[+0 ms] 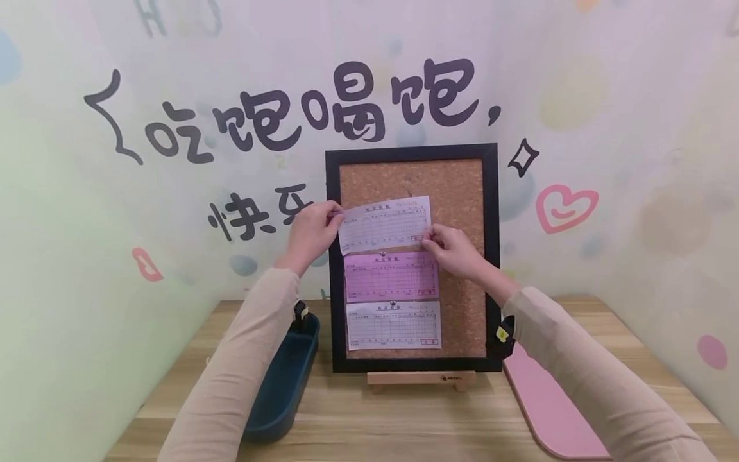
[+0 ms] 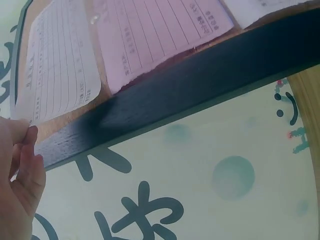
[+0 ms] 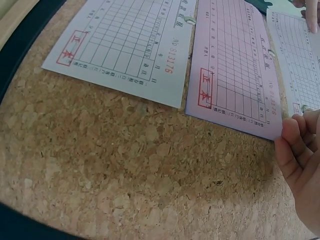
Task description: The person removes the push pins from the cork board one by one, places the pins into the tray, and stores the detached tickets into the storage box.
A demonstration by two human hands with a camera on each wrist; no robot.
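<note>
Dark blue plastic, a tray (image 1: 283, 385) sits on the wooden table (image 1: 369, 423) well below the left hand (image 1: 308, 231), under that forearm. The left hand pinches the left edge of the white slip (image 1: 383, 224), thumb and fingers curled onto the paper just outside the black frame of the cork board (image 1: 462, 186). The slip lies slightly tilted against the cork between the two grips. The right hand (image 1: 453, 250) pinches its lower right corner. Directly beneath the held slip a pink slip (image 1: 391, 276) is pinned, and under that a second white slip (image 1: 394, 325). A pink mat (image 1: 548, 410) lies on the table below the right forearm.
</note>
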